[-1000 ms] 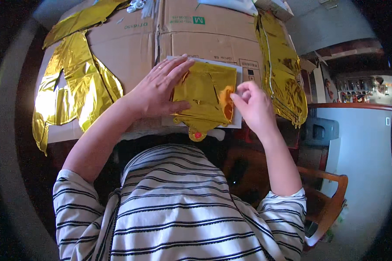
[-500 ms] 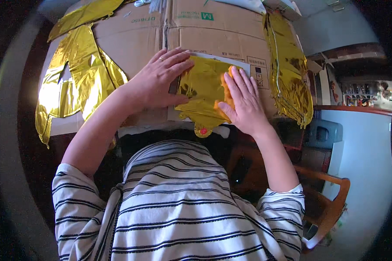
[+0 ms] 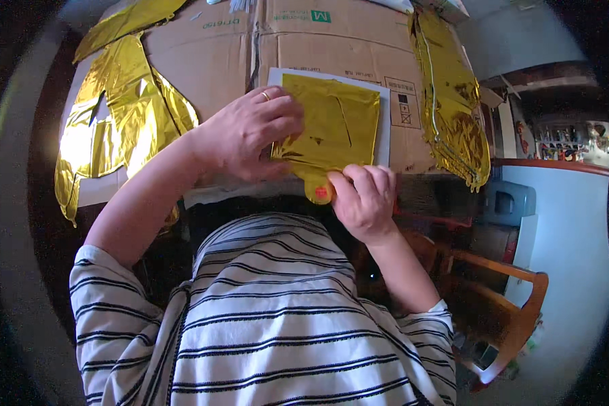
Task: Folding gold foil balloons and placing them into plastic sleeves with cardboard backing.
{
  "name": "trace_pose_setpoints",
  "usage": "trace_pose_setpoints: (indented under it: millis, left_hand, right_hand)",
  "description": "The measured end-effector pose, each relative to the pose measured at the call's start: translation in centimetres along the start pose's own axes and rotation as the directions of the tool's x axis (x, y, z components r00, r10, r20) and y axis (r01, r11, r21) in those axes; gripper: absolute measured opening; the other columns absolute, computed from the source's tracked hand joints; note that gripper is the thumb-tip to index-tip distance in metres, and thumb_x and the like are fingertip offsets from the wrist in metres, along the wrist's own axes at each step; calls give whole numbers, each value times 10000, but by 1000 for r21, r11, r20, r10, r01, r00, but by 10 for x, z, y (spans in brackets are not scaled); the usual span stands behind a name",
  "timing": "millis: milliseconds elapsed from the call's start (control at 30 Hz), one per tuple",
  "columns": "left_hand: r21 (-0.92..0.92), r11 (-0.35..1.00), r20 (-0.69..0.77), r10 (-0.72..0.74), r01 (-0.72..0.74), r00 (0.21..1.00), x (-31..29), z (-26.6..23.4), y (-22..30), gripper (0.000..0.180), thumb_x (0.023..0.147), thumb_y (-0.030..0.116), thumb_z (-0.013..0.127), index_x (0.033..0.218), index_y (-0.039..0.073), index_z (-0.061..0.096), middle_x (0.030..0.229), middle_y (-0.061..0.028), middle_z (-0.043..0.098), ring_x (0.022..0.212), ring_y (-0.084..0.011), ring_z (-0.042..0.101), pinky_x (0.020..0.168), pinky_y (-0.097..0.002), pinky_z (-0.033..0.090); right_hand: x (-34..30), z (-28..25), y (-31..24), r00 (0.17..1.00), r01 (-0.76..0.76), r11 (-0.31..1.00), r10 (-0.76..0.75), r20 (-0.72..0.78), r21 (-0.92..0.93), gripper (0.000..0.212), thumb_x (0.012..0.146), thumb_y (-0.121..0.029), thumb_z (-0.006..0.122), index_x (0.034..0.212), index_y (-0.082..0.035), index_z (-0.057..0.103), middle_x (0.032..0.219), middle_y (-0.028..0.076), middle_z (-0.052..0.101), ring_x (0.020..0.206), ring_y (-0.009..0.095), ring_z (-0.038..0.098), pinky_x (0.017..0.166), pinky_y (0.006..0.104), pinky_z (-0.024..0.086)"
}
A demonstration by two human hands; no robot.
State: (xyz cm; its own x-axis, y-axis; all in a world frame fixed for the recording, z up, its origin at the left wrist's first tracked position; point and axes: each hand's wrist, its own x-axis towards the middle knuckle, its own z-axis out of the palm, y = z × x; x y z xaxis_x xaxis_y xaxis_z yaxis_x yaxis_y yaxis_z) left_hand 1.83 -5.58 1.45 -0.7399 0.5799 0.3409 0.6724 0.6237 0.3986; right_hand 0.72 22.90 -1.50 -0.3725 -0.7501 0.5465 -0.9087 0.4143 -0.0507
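Observation:
A flat, folded gold foil balloon (image 3: 331, 118) lies on a white sheet (image 3: 384, 128) on top of the cardboard. Its rounded tab with a red mark (image 3: 321, 192) sticks out toward me past the near edge. My left hand (image 3: 254, 132), wearing a ring, is curled in at the balloon's left edge, and its fingertips are partly hidden. With bent fingers, my right hand (image 3: 365, 199) pinches the balloon's near edge, just right of the tab.
Other gold foil balloons lie flat at the left (image 3: 118, 108) and right (image 3: 446, 95) of the flattened cardboard (image 3: 338, 44). A wooden chair (image 3: 531, 298) stands at my right, near a grey-blue plastic stool (image 3: 514, 199).
My right hand has come off the balloon's right part, down to its near edge, and closed there. My left hand's fingers have curled in. More of the white sheet shows on the right.

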Motion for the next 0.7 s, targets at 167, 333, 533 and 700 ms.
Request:
trace_pose_setpoints:
  millis: [167,333,533,700]
  left_hand:
    - [12,997,67,69,-70,995,-7,1,-2,412,693,191,774,1049,38,634,1179,-160,629,1128,-376,594,985,-476,488]
    - [32,996,-1,88,-88,996,-1,-2,2,336,658,137,740,963,42,634,1040,-128,630,1042,-327,614,913,-428,497]
    - [89,985,-60,151,-145,987,-2,6,-1,304,686,97,718,963,24,615,992,-127,642,955,-330,641,863,-420,520]
    - [-23,997,-38,76,-77,996,-6,4,1,299,759,106,719,1028,11,631,1093,-167,657,1021,-361,646,907,-451,528]
  right_hand:
    - [14,-9,-3,995,-90,993,94,-46,74,319,668,-70,789,964,-120,682,926,17,575,849,239,558,795,402,420]
    - [20,-10,-3,988,-102,994,105,-112,31,233,733,-96,747,952,-112,671,893,5,578,827,219,558,795,396,412]
    - [18,-10,-4,990,-52,997,45,-135,-53,201,814,-136,690,1014,-119,697,957,-6,613,822,198,554,790,390,404]
    - [-2,-4,-12,985,-58,982,27,-168,-182,258,847,-200,656,1091,-138,713,985,-10,599,798,180,538,774,375,391]
